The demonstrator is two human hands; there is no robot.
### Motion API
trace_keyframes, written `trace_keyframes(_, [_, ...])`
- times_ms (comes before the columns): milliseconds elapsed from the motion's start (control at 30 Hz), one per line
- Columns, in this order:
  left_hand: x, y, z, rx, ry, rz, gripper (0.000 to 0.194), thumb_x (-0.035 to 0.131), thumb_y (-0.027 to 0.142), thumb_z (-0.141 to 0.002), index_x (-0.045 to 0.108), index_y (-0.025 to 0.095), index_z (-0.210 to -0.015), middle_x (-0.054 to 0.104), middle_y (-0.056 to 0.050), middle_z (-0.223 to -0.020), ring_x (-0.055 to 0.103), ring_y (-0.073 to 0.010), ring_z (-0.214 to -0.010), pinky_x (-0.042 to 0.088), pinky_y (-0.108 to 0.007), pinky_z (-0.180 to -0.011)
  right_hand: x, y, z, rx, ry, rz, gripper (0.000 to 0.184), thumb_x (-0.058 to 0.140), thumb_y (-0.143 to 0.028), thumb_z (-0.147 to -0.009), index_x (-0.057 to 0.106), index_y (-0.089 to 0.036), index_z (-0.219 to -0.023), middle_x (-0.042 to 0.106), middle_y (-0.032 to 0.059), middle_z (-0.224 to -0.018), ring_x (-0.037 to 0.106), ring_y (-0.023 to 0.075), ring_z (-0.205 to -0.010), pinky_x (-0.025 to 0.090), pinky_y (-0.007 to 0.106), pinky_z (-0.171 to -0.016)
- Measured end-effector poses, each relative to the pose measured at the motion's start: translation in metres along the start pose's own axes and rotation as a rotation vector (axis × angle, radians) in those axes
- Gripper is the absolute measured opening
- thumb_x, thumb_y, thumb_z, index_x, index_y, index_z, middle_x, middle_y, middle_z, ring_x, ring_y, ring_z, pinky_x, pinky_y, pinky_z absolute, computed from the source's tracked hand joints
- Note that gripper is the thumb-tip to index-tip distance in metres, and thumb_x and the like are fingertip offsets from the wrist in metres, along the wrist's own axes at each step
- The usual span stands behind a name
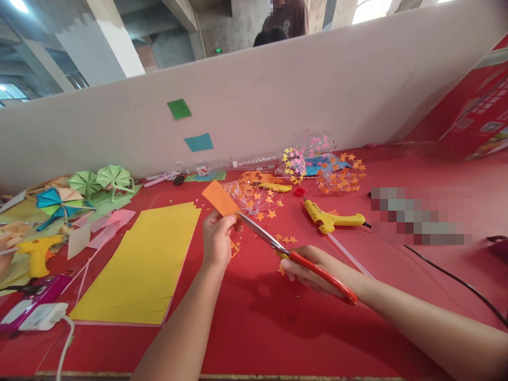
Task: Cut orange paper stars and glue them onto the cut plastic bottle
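left hand (217, 241) pinches the orange paper (219, 198) above the red table (254, 338); right hand (319, 259) grips the scissors (273, 243), blade tips at the paper's near edge; caution: thumb (228, 222) beside the blades could be nicked if the paper slips

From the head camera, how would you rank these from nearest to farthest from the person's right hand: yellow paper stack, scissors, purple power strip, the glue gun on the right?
From the right hand:
1. Scissors, held in it.
2. Glue gun on the right, just beyond it.
3. Yellow paper stack, over to the left.
4. Purple power strip, at the far left.
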State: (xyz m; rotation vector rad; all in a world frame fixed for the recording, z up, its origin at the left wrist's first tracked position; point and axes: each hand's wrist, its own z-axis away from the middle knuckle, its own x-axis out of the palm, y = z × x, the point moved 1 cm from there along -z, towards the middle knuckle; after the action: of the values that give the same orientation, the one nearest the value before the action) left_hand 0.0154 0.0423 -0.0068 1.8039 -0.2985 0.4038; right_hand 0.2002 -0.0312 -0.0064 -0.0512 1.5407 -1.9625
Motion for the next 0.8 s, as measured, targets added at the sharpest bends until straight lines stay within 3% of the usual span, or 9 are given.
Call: trace_keyframes(800, [0.0008, 0.0032, -0.0011, -0.01, -0.019, -0.005, 0.006, 0.063, 0.019, -0.057, 0.058, 0.016, -0.061, 0.058, 0.002, -0.056, 0.049, -0.0081, -0.045, 0.04, -0.02, -0.043, -0.003, 0.0022, -0.0009, 0.017, -0.045, -0.031, 0.06, 0.05, -0.078, -0.071, 0.044, -0.019, -0.063, 0.037, -0.0068, -0.051, 0.033, 0.0057, -0.04, 0.025, 0.02, -0.039])
